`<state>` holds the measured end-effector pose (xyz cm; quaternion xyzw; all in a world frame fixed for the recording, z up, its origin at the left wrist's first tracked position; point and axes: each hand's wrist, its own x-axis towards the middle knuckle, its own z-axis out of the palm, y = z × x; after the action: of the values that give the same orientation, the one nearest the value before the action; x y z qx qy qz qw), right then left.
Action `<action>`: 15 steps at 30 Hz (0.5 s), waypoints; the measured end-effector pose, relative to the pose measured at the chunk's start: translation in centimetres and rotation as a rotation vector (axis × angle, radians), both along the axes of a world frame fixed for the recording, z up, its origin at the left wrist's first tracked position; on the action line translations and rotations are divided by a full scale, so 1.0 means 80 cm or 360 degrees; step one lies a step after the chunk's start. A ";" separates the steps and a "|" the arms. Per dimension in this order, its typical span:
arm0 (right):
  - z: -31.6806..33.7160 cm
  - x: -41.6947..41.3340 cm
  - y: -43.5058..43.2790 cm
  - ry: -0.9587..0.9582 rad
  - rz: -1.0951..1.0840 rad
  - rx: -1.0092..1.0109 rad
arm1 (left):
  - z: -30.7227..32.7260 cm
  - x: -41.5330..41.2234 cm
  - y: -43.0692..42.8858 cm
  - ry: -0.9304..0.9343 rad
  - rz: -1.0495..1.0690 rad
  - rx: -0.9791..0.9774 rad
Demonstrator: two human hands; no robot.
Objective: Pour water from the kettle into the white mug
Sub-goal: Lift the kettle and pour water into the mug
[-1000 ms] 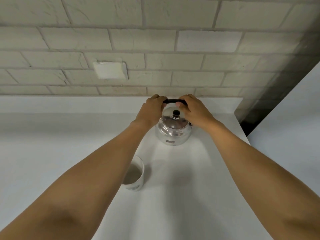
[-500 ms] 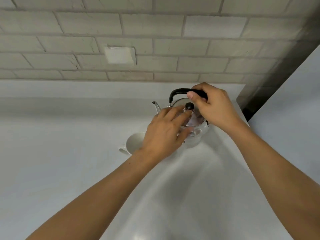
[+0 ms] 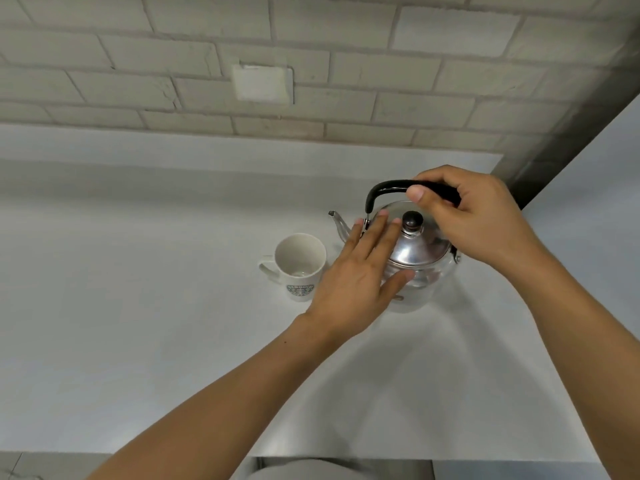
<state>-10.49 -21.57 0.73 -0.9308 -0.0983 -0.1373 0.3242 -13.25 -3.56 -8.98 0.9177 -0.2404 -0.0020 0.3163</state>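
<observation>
A shiny steel kettle (image 3: 420, 252) with a black arched handle and a black lid knob sits on the white counter (image 3: 138, 306), its spout pointing left. My right hand (image 3: 478, 220) is closed around the handle's right part. My left hand (image 3: 360, 275) lies flat with fingers spread against the kettle's left side and lid, gripping nothing. The white mug (image 3: 299, 263), with a green logo and its handle to the left, stands upright just left of the spout, a little water showing at its bottom.
A pale brick wall (image 3: 346, 64) with a blank cover plate (image 3: 261, 83) runs behind the counter. A dark gap and a white panel (image 3: 595, 174) stand at the right. The counter's front edge (image 3: 346, 457) is close to me.
My left hand left the handle and now rests flat on the kettle's side and lid. The kettle turned so its spout points left. The view shifted, and the mug appears beside the spout.
</observation>
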 end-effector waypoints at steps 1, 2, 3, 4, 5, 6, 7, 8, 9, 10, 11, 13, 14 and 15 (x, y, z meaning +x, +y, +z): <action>0.003 -0.003 0.002 0.0005 0.0017 -0.0021 | 0.001 -0.003 -0.001 0.0011 -0.0007 -0.0006; 0.007 -0.006 0.005 0.0010 0.0036 -0.0047 | 0.002 -0.007 -0.002 0.0024 -0.0007 -0.0011; 0.011 -0.009 0.007 0.0016 0.0056 -0.0081 | 0.003 -0.012 -0.004 0.0041 0.0000 -0.0025; 0.015 -0.010 0.010 0.0023 0.0076 -0.0120 | 0.003 -0.016 -0.005 0.0066 0.0013 -0.0057; 0.019 -0.012 0.013 0.0028 0.0101 -0.0165 | 0.003 -0.021 -0.006 0.0096 0.0029 -0.0105; 0.023 -0.013 0.017 0.0031 0.0132 -0.0219 | 0.004 -0.025 -0.006 0.0125 0.0049 -0.0157; 0.026 -0.013 0.021 0.0031 0.0167 -0.0277 | 0.004 -0.028 -0.006 0.0150 0.0067 -0.0205; 0.030 -0.013 0.025 0.0031 0.0205 -0.0333 | 0.004 -0.031 -0.006 0.0166 0.0084 -0.0246; 0.034 -0.013 0.030 0.0026 0.0242 -0.0383 | 0.005 -0.033 -0.006 0.0177 0.0100 -0.0286; 0.039 -0.012 0.034 0.0018 0.0276 -0.0419 | 0.006 -0.035 -0.006 0.0190 0.0116 -0.0329; 0.043 -0.012 0.039 0.0008 0.0304 -0.0440 | 0.007 -0.037 -0.006 0.0206 0.0134 -0.0375; 0.051 -0.011 0.046 -0.0004 0.0352 -0.0466 | 0.009 -0.041 -0.007 0.0231 0.0170 -0.0470; 0.054 -0.010 0.049 -0.0009 0.0376 -0.0490 | 0.010 -0.044 -0.007 0.0242 0.0188 -0.0520; 0.056 -0.009 0.052 -0.0010 0.0398 -0.0519 | 0.012 -0.046 -0.008 0.0251 0.0205 -0.0572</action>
<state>-11.23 -17.38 5.25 -0.9511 -0.2350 -0.0812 0.1834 -16.90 -4.20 -8.06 0.8570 -0.1521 -0.0106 0.4922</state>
